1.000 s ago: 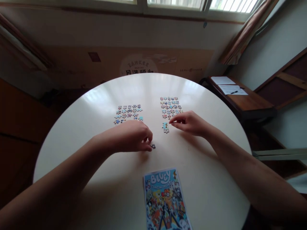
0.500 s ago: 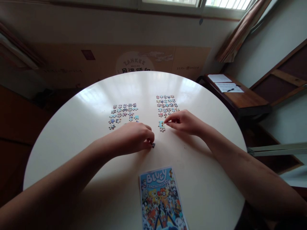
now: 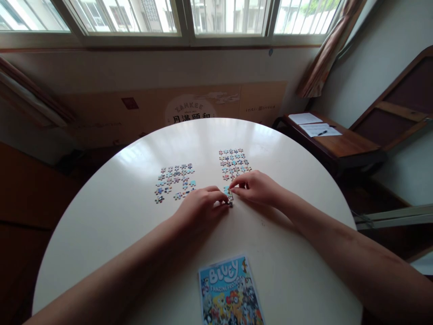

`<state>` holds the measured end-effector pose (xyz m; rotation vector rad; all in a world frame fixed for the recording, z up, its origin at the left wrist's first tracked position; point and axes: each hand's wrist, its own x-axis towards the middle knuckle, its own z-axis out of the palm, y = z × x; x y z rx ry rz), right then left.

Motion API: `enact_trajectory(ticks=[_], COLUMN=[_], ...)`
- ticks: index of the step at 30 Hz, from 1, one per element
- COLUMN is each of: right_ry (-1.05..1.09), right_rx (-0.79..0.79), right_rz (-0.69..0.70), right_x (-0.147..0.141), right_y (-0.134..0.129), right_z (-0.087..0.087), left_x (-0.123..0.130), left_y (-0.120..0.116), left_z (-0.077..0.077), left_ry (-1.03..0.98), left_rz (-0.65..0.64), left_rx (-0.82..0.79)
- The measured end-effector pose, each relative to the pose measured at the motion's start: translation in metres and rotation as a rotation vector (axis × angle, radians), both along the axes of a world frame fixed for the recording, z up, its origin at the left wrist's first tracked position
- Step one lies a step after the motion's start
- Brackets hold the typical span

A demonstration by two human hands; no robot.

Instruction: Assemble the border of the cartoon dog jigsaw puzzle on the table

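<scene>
A small dark puzzle piece (image 3: 231, 204) is pinched between the thumb and fingers of my left hand (image 3: 204, 202). It lies at the lower edge of a small cluster of joined puzzle pieces (image 3: 226, 190), light blue and pale; whether it is locked in I cannot tell. On the right side of that cluster, my right hand (image 3: 255, 186) closes thumb and forefinger at its edge, partly covering it. Loose puzzle pieces (image 3: 233, 159) stand in rows just beyond my right hand. Another group of loose pieces (image 3: 174, 179) is spread past my left hand, which hides some of it.
A picture sheet (image 3: 230, 293) titled "Bluey" lies near me on the round white table (image 3: 291, 271). Beyond the table's far edge are a printed cardboard panel (image 3: 152, 106) and windows. A wooden side desk (image 3: 352, 144) with papers and a pen stands at the right.
My left hand has moved right, bringing the dark piece up to the joined cluster. My right hand stays at the cluster. The view has tilted up, showing more window.
</scene>
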<state>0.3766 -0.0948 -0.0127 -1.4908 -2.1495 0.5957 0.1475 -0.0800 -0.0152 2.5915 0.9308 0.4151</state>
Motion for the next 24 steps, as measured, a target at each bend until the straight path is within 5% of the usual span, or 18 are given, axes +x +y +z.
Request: enact_trajectory(ticks=[24], right_ry=[-0.028], right_rx=[-0.080], right_rz=[0.039], right_x=[0.0006], right_y=[-0.0041], right_z=[0.0086], left_x=[0.0009], left_y=[-0.0011], left_z=[-0.0105], left_ry=[-0.098], left_rz=[-0.014], left_rx=[0.223])
